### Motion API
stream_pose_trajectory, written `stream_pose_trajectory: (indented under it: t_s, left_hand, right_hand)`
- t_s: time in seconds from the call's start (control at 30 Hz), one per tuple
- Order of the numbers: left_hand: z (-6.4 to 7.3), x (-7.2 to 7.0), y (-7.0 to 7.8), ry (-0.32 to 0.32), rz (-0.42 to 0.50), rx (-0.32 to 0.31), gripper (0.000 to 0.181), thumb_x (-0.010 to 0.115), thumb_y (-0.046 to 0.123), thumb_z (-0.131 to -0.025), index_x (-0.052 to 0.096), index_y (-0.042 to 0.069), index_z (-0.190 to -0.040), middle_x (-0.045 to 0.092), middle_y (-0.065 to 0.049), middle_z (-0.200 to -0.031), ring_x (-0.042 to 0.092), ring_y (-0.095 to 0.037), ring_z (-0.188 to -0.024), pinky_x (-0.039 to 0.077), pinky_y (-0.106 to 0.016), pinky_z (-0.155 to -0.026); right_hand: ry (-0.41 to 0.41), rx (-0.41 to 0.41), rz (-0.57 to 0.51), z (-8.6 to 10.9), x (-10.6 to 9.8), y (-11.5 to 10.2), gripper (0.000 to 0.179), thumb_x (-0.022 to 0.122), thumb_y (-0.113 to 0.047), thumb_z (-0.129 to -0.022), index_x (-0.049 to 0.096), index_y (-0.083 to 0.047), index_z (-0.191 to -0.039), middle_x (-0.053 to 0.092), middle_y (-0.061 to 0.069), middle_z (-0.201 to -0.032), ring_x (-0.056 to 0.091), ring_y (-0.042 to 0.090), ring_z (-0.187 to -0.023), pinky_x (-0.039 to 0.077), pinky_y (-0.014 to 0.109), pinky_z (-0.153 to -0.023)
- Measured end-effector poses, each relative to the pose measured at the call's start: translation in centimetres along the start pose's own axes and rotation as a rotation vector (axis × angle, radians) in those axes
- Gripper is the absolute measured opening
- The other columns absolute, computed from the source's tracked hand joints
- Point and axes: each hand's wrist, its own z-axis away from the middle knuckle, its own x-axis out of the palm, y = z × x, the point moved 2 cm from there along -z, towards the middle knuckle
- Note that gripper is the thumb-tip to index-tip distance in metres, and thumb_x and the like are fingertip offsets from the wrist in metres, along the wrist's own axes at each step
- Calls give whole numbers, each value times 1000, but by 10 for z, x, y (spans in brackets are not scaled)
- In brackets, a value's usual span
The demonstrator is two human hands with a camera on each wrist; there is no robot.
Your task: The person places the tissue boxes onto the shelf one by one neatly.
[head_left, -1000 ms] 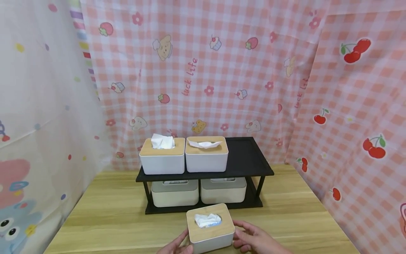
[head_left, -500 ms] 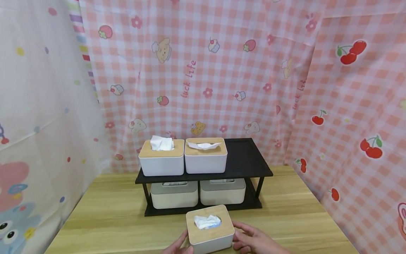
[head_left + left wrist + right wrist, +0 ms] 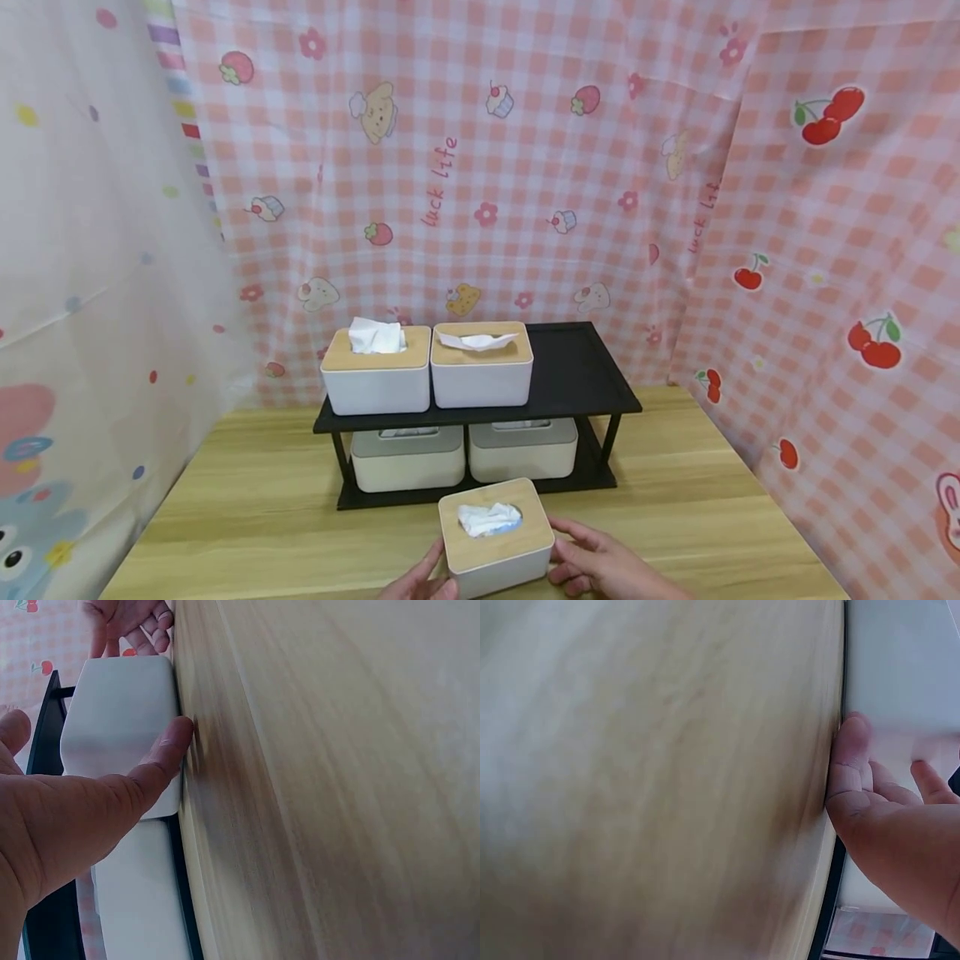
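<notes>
A tissue box [image 3: 501, 575] with a wood-coloured lid and white sides stands turned slightly on the table, a crumpled tissue showing in its oval slot. My left hand [image 3: 420, 577] is at its left side, with the thumb stretched out by the front corner. In the left wrist view that thumb [image 3: 161, 761] lies nearly straight across the box's white front. At the opposite side, my right hand [image 3: 588, 562] has its fingers loosely bent against the box. The right wrist view has the right thumb [image 3: 850, 750] by the front face, low near the table; some fingertips are hidden.
A black two-tier rack [image 3: 577, 367] stands behind the box. Two wood-lidded tissue boxes, left [image 3: 377, 390] and middle [image 3: 481, 384], sit on its upper tier. Two grey-lidded ones, left [image 3: 408, 471] and right [image 3: 523, 461], sit below. Patterned curtains [image 3: 480, 167] surround the wooden table [image 3: 712, 483].
The head view has shifted slightly. Both hands and the tissue box between them stay in practically the same place.
</notes>
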Motion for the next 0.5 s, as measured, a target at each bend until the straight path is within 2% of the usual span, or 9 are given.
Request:
stream_pose_trajectory:
  t_s: [0.13,0.2,0.37,0.43,0.5]
  left_hand:
    - [3,1,5,44,-125,7,116,70,53,-102,-11,0,-164,29,-55,-155,62,-52,-134,56,-55,-108]
    - [9,7,12,74,-152,-7,118,72,56,-99,-9,0,-165,28,-55,-154,61,-53,-134,56,-57,-107]
    - [22,23,28,135,-179,-20,115,72,57,-99,-3,-2,-164,28,-56,-152,59,-59,-133,56,-61,-106]
    - [25,26,30,135,-187,-7,114,71,56,-100,-3,-3,-164,28,-57,-151,58,-60,-133,55,-61,-106]
    - [26,28,32,139,-187,-20,113,71,55,-100,-3,-2,-163,28,-57,-151,57,-59,-134,56,-59,-106]
  right_hand:
    - [12,-3,-8,-1,0,0,71,54,-40,-113,30,-1,-167,72,10,-134,69,20,-107,59,33,-91]
    - [19,0,-5,-1,0,0,71,55,-41,-113,31,-2,-167,72,10,-134,69,20,-106,59,34,-91]
    - [27,-7,-5,-2,1,0,70,55,-40,-113,31,-2,-167,72,11,-134,70,20,-105,60,34,-90]
    - [24,-9,-14,-1,2,1,70,55,-40,-113,30,-2,-167,72,11,-134,70,20,-106,60,34,-91]
    - [19,-10,-25,0,2,1,71,55,-40,-112,30,-3,-167,72,11,-135,70,20,-106,60,34,-91]
